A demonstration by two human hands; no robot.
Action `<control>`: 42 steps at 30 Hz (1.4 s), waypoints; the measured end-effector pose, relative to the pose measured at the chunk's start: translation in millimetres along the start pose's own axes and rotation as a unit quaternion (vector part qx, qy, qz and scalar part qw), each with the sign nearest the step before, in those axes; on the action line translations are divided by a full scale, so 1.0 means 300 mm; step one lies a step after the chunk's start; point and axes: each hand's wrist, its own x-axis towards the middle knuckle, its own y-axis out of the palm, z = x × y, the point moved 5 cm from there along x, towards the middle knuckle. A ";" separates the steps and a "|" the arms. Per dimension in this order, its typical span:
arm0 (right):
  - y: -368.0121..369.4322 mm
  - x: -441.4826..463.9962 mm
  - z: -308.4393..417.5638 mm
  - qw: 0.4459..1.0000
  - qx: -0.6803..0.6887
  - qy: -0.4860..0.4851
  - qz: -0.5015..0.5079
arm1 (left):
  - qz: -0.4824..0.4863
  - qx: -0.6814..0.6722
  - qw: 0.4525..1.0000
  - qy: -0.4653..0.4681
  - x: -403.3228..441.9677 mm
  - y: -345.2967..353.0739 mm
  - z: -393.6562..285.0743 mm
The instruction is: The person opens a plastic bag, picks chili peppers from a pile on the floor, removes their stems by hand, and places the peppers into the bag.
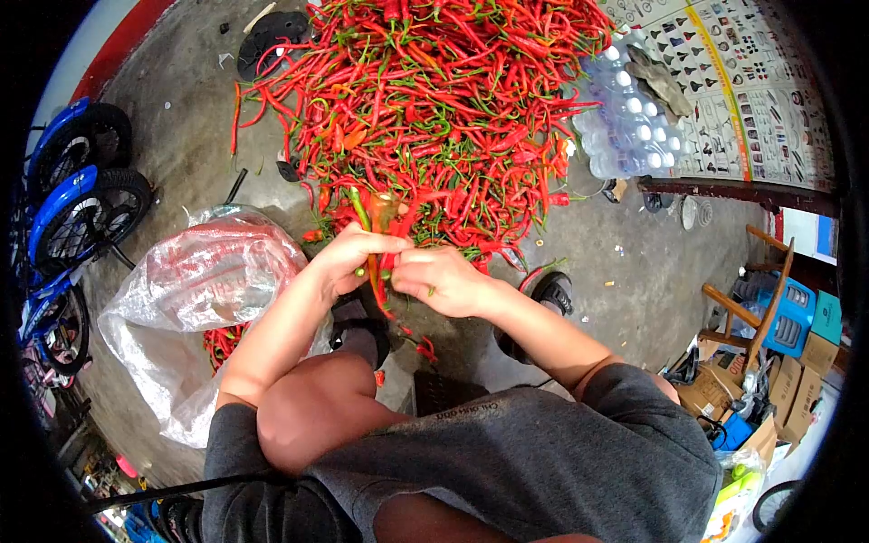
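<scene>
My left hand (351, 255) is closed round a few chili peppers (383, 215), some red, one green, one orange-brown, whose ends stick out above and below the fingers. Touching it from the right is my right hand (441, 279), its fingers curled and pressed together at the lower ends of those peppers. What lies inside the right fingers is hidden, though a small green stem pokes out below. Beyond both hands spreads a large pile of red chili peppers (444, 118) with green stems. A few loose red pieces (425, 347) are on or above the floor between my feet.
A clear plastic bag (158, 312) with red peppers inside stands at my left. Blue-fendered bicycle wheels (95, 204) line the left side. Packed water bottles (634, 127) sit right of the pile. A wooden chair (768, 303), a blue stool (790, 317) and cardboard boxes (715, 387) are at right.
</scene>
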 end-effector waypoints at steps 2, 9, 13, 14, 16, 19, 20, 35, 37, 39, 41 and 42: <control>0.004 -0.003 0.002 0.998 -0.020 -0.020 0.054 | 0.009 -0.001 1.000 -0.018 -0.005 -0.014 0.004; -0.312 -0.065 -0.615 0.877 -0.387 0.283 -0.027 | -0.003 -0.110 0.992 0.067 0.024 -0.090 -0.019; -0.401 -0.094 -0.775 0.827 -0.457 0.327 -0.001 | -0.018 -0.094 0.993 0.070 0.034 -0.089 -0.013; -0.404 -0.100 -0.787 0.819 -0.467 0.334 0.019 | 0.001 -0.104 0.991 0.078 0.037 -0.084 -0.014; -0.405 -0.102 -0.790 0.823 -0.456 0.336 0.029 | 0.009 -0.107 0.991 0.075 0.040 -0.086 -0.014; -0.401 -0.102 -0.691 0.863 -0.418 0.282 -0.029 | 0.010 -0.107 0.993 0.055 0.049 -0.094 -0.002; -0.397 -0.098 -0.609 0.891 -0.385 0.222 -0.095 | 0.001 -0.105 0.994 0.040 0.050 -0.099 0.007; -0.099 -0.093 -0.113 0.892 0.305 0.247 -0.224 | 0.002 0.050 0.993 0.111 0.026 -0.002 0.016; -0.117 -0.074 -0.150 0.876 0.334 0.263 -0.229 | 0.043 0.207 0.956 0.204 0.007 0.045 -0.031; -0.112 -0.056 -0.156 0.874 0.330 0.276 -0.225 | 0.024 0.300 0.921 0.249 0.024 0.033 -0.025; -0.095 -0.060 -0.183 0.881 0.262 0.333 -0.210 | 0.021 0.317 0.916 0.244 -0.003 0.048 -0.052; -0.092 -0.061 -0.190 0.880 0.263 0.335 -0.209 | 0.023 0.348 0.903 0.253 -0.015 0.053 -0.063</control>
